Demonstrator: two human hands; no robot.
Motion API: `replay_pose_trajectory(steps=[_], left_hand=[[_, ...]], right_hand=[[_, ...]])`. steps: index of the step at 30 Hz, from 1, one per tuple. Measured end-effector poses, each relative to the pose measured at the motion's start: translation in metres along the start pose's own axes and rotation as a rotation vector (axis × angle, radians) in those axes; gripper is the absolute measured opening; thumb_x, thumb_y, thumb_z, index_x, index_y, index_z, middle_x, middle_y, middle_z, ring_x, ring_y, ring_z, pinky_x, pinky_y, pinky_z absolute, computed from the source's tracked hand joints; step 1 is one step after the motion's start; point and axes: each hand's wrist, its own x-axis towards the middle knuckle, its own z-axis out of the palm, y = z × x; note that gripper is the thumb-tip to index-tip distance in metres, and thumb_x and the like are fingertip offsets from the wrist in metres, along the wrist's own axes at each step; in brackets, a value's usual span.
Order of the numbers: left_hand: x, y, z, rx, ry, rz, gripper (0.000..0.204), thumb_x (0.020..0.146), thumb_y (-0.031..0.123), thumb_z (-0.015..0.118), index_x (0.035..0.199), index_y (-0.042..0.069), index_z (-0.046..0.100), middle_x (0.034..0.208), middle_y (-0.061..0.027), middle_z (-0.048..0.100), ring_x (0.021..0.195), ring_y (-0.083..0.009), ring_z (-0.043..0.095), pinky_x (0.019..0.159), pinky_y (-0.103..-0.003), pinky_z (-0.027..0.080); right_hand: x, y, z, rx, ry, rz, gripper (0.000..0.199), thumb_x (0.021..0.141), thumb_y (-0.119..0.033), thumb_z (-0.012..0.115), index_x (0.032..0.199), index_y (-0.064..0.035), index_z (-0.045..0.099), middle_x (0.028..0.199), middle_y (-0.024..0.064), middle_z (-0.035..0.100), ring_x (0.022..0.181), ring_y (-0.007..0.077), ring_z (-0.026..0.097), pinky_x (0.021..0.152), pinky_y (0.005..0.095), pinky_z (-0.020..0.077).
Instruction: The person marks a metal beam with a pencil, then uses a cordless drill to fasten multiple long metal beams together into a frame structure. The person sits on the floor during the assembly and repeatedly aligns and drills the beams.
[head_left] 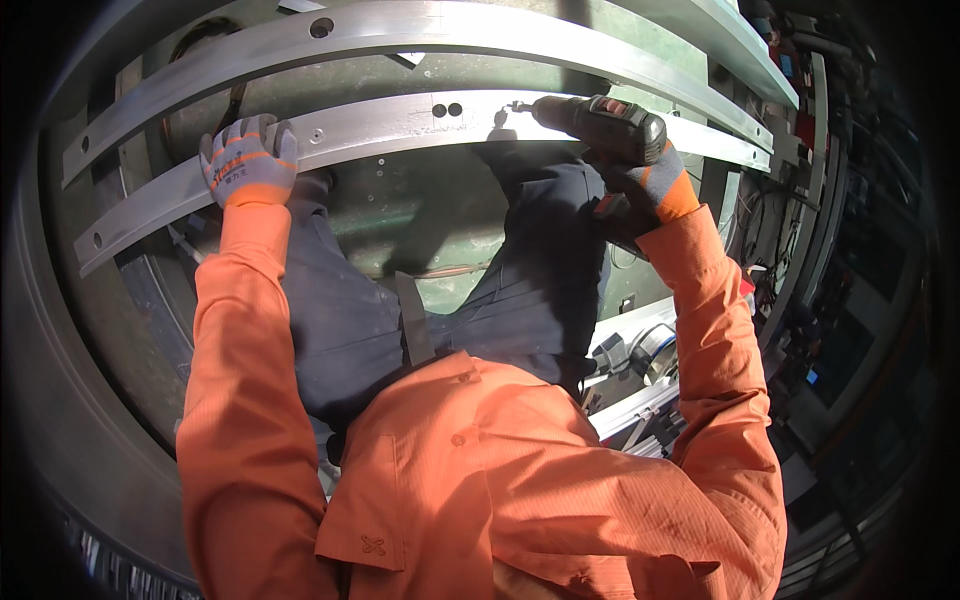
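A long silvery metal bar (375, 128) lies crosswise in front of me, above my knees. My left hand (248, 165), in a grey and orange glove, grips its left part with the fingers curled over the far edge. My right hand (658, 183), gloved alike, is closed round the handle of a dark cordless drill (622, 128). The drill lies sideways over the bar, and its bit (516, 106) points left. Whether the tip touches metal I cannot tell. Two dark round holes (447, 110) sit side by side in the bar, left of the bit.
Beyond it runs a second metal bar (400, 28) with a round hole. Another pale beam (735, 45) stands at the far right. Cables (752, 215) and clutter line the right side. A roll of tape (655, 350) lies by my right hip, above several white profiles (640, 405).
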Motion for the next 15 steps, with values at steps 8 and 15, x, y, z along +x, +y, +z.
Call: replay_pose_trajectory(steps=[8,15], left_hand=[[0.000,0.000,0.004,0.052,-0.003,-0.037,0.057,0.094,0.057,0.054,0.139,0.024,0.065,0.147,-0.0074,0.060,0.139,-0.0302,0.052,0.126,-0.050,0.024],[0.001,0.002,0.000,0.086,-0.076,-0.080,0.065,0.095,0.061,0.050,0.145,0.021,0.061,0.153,-0.0063,0.056,0.143,-0.0291,0.049,0.127,-0.050,0.024]], right_hand=[[-0.006,-0.018,0.005,-0.096,0.006,0.063,0.020,0.080,-0.007,0.076,0.099,-0.0036,0.073,0.078,0.0027,0.070,0.069,0.0102,0.065,0.059,0.0291,0.0549],[-0.010,-0.034,0.010,-0.042,0.039,0.129,0.021,0.078,-0.006,0.075,0.098,-0.0029,0.071,0.076,0.0021,0.068,0.067,0.0104,0.064,0.059,0.0297,0.0540]])
